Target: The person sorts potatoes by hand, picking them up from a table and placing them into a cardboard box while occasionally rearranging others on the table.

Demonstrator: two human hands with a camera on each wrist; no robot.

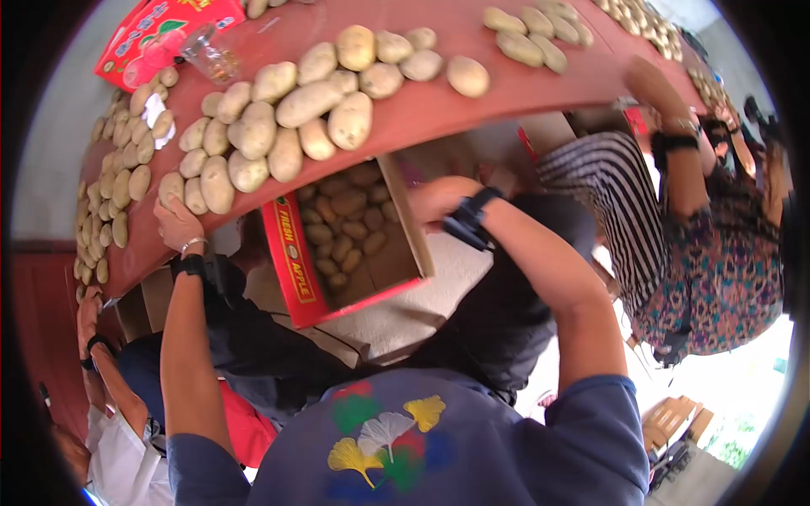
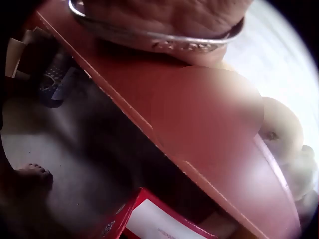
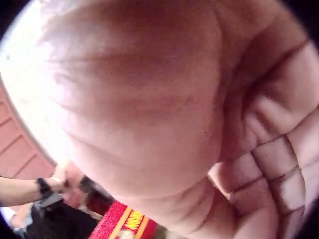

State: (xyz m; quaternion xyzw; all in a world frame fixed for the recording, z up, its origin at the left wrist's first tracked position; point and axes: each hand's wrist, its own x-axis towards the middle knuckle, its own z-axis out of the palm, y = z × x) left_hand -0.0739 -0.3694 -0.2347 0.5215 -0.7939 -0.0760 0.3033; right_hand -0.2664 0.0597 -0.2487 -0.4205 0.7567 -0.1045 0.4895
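In the head view, my left hand [image 1: 179, 226] is at the table's front edge, fingertips against the lower side of a potato [image 1: 171, 187] at the near left end of a potato group [image 1: 257, 131]. My right hand [image 1: 439, 201] is beside the right wall of a red cardboard box [image 1: 291, 261] with several potatoes [image 1: 346, 207] inside. In the right wrist view the fingers [image 3: 279, 169] of that hand are curled; whether they grip the box wall is hidden. The left wrist view shows the palm side above the red tabletop [image 2: 119, 74], without the fingertips.
Other potato groups lie on the table [image 1: 405, 126], at the left [image 1: 118, 181] and far right [image 1: 540, 34]. A clear plastic container [image 1: 209, 55] stands near a red carton [image 1: 160, 42]. People sit on both sides; one arm [image 1: 675, 110] reaches over the table at the right.
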